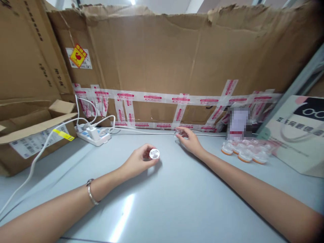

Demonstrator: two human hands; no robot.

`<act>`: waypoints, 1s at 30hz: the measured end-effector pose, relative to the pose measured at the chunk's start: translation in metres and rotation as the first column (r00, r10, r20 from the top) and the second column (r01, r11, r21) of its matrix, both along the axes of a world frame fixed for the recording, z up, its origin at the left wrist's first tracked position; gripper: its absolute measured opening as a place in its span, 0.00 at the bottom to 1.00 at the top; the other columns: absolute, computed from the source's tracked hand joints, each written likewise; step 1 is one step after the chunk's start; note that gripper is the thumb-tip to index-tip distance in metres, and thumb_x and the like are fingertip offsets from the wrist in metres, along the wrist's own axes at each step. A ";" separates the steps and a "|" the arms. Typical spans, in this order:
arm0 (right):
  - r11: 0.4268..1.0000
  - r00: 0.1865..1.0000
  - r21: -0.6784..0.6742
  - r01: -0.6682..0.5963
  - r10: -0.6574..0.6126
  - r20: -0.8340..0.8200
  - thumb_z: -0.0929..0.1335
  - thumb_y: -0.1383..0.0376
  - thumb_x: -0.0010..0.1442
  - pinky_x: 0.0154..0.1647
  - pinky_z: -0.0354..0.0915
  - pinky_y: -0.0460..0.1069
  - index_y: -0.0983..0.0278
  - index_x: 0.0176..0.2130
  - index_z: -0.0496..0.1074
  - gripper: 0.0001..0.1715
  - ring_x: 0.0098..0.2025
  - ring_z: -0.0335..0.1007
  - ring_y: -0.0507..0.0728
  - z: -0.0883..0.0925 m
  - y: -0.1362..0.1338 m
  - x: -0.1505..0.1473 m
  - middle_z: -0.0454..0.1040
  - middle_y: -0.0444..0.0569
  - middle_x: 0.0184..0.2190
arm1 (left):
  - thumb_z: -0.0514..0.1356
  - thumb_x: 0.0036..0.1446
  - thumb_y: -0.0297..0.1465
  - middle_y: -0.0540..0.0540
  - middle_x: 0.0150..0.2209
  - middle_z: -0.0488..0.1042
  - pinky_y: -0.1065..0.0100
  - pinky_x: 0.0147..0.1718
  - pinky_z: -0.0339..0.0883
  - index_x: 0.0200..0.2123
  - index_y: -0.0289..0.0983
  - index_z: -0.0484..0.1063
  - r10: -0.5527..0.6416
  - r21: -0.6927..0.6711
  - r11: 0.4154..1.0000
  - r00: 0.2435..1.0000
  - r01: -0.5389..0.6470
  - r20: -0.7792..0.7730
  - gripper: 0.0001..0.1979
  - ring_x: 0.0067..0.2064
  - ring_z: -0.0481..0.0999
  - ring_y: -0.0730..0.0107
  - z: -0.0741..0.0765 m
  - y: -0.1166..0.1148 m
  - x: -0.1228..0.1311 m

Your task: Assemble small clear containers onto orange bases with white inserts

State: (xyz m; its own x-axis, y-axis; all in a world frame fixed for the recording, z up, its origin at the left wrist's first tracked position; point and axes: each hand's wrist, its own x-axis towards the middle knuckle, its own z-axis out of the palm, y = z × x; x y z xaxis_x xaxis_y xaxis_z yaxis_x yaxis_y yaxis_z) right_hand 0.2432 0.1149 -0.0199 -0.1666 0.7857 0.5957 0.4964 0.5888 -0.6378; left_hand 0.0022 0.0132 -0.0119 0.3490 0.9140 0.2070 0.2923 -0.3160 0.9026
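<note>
My left hand (141, 158) is closed around a small round white piece (154, 154), held between thumb and fingers just over the table. The piece has a pale rim and a shiny, mottled face turned toward me; its exact kind is unclear. Farther back and to the right, my right hand (187, 139) pinches a small clear round piece (177, 132) that looks like transparent plastic. It is near the cable along the back of the table. The two hands are apart. Right of my right hand sit several clear plastic containers (249, 151) with orange bottoms.
A tall cardboard box (152, 50) patched with tape stands along the back. On the left are an open carton (37, 135) and a white power strip (97, 137) with plugs and cables. A printed paper bag (298, 135) stands on the right of the grey table (162, 202).
</note>
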 end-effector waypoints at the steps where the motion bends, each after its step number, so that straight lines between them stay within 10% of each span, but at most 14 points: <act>1: 1.000 0.999 -0.013 -0.022 0.021 -0.033 0.65 0.61 0.55 0.43 0.66 0.55 0.62 0.46 0.67 0.18 0.38 0.70 0.55 0.005 -0.005 -0.007 0.71 0.52 0.40 | 0.62 0.48 0.33 0.45 0.37 0.72 0.69 0.39 0.64 0.42 0.34 0.66 0.018 -0.051 0.999 0.999 -0.015 0.048 0.17 0.37 0.72 0.69 0.001 0.000 0.000; 4: 0.983 0.980 -0.096 -0.155 0.141 -0.141 0.64 0.59 0.57 0.40 0.68 0.52 0.61 0.48 0.65 0.19 0.38 0.71 0.54 0.023 -0.029 -0.031 0.72 0.49 0.38 | 0.63 0.47 0.34 0.45 0.36 0.73 0.68 0.39 0.63 0.46 0.34 0.67 0.077 -0.199 0.979 0.985 -0.045 0.152 0.21 0.36 0.72 0.70 0.004 -0.002 0.001; 9: 0.786 0.789 -0.249 -0.566 0.428 -0.440 0.67 0.62 0.55 0.46 0.66 0.51 0.59 0.47 0.66 0.18 0.41 0.69 0.52 0.048 -0.070 -0.058 0.70 0.46 0.38 | 0.64 0.48 0.32 0.46 0.38 0.74 0.66 0.43 0.62 0.49 0.36 0.66 0.002 -0.245 0.967 0.959 0.071 0.284 0.24 0.38 0.73 0.70 0.008 -0.006 0.002; 30: 0.810 0.825 -0.169 -0.561 0.531 -0.195 0.66 0.65 0.57 0.50 0.63 0.53 0.58 0.47 0.68 0.16 0.46 0.67 0.54 0.027 -0.075 -0.060 0.71 0.48 0.44 | 0.65 0.47 0.30 0.45 0.39 0.75 0.62 0.45 0.66 0.39 0.33 0.68 0.024 -0.202 0.978 0.941 0.048 0.339 0.15 0.40 0.74 0.67 0.006 -0.003 0.001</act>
